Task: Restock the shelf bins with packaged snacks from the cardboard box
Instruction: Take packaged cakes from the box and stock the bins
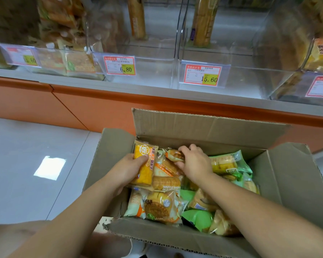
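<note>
both hands inside the open cardboard box [280,175] on the floor below the shelf bins [153,71]: left hand [128,167] grasps a yellow snack packet [145,164]; right hand [193,162] pinches a small wrapped pastry [172,154].

One cardboard box [194,125] stands open with four flaps up. Two hands reach into the box and each holds one pack: the left hand [128,164] a single yellow pack [145,164], the right hand [194,161] one orange pack [175,154]. Also in the box lie at least three waffle packs [166,181] and at least three green packs [196,218]; overlap hides the full total. Above the box are four shelf bins [153,71], four price tags [119,65] and two tall upright packs [136,17].
</note>
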A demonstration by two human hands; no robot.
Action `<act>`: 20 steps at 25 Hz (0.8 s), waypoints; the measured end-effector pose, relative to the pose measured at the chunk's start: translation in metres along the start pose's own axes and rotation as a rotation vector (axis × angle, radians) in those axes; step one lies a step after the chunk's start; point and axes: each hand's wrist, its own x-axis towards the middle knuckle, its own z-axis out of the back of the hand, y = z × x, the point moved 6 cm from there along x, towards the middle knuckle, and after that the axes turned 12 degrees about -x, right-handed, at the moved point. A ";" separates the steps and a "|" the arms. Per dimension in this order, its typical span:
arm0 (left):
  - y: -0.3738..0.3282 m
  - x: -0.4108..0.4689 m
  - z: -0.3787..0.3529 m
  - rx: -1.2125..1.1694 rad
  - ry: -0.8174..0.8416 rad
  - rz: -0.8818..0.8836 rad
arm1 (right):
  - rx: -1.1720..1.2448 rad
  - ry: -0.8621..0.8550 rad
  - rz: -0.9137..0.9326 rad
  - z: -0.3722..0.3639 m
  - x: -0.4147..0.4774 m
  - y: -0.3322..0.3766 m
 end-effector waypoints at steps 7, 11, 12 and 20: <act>-0.007 -0.010 -0.039 -0.192 0.213 0.176 | 0.437 -0.250 0.329 0.046 -0.069 -0.028; -0.016 -0.012 -0.061 -0.221 0.348 0.143 | 0.513 -0.320 0.397 0.049 -0.093 -0.018; -0.018 -0.012 -0.064 -0.221 0.350 0.124 | 0.521 -0.330 0.391 0.050 -0.096 -0.020; -0.028 -0.010 -0.055 -0.161 0.218 -0.001 | 0.563 -0.077 0.183 0.029 -0.082 -0.034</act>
